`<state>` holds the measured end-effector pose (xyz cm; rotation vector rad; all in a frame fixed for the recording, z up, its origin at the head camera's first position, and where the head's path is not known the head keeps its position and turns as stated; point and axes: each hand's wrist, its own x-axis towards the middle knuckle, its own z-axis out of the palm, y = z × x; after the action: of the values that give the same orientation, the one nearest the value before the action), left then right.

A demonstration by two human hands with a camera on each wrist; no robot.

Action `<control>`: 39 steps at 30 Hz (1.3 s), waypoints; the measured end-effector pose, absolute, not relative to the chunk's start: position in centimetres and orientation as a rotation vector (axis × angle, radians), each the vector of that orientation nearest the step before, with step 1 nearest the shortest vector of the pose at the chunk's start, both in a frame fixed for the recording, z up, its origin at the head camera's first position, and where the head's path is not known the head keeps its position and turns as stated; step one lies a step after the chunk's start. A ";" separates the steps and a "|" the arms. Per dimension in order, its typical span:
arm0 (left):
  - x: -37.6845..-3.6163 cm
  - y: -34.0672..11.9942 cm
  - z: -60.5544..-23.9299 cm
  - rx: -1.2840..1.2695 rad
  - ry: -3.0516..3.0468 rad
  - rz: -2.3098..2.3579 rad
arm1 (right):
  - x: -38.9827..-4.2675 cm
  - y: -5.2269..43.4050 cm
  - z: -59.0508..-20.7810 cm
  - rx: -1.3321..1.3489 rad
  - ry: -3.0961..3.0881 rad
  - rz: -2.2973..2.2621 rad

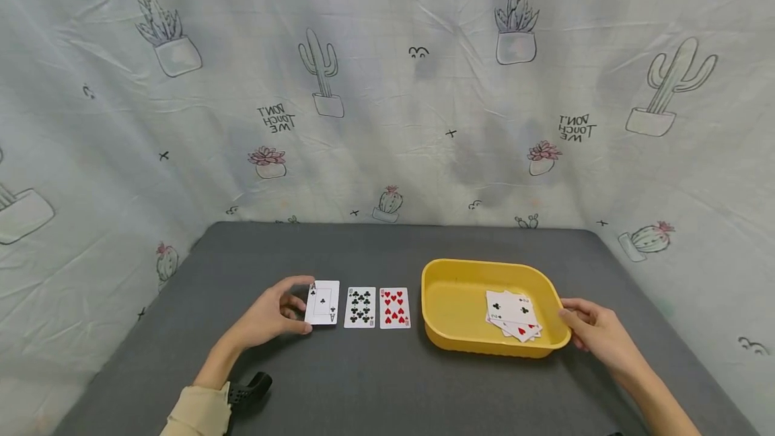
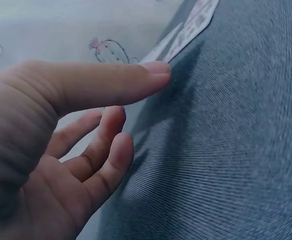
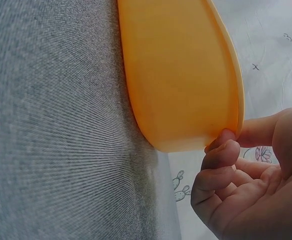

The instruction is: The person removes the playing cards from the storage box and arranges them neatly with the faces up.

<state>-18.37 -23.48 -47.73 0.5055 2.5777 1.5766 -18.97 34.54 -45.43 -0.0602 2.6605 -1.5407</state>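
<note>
Landmark for all entries: yellow tray (image 1: 454, 295). Item one, our left hand (image 1: 275, 311): well to the left of the tray; thumb (image 2: 110, 85) straight, its tip set apart from that of the forefinger in a pinching hold; other fingers (image 2: 121, 155) bent loosely towards the palm. Item two, our left forearm (image 1: 212, 363): left of the tray and nearer us than it, slanting away and inward; pale sleeve (image 1: 200, 412) at the lower end. Item three, our right hand (image 1: 599, 332): at the tray's right end, pinching the rim, remaining fingers curled. Item four, our right forearm (image 1: 656, 395): right of the tray, nearer us, bare, slanting away and leftward
</note>
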 end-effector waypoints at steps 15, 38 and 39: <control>-18.7 -23.3 -48.7 0.431 2.646 1.445 | -18.9 34.5 -45.5 -0.042 2.642 -1.545; -19.1 -23.2 -48.6 0.475 2.632 1.438 | -18.8 34.2 -45.3 -0.035 2.671 -1.498; -19.0 -23.2 -48.6 0.476 2.633 1.434 | -18.8 34.3 -45.3 -0.032 2.673 -1.495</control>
<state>-19.04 -23.22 -48.61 0.4756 2.6332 1.4343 -18.77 34.25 -45.31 -0.0324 2.6727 -1.4946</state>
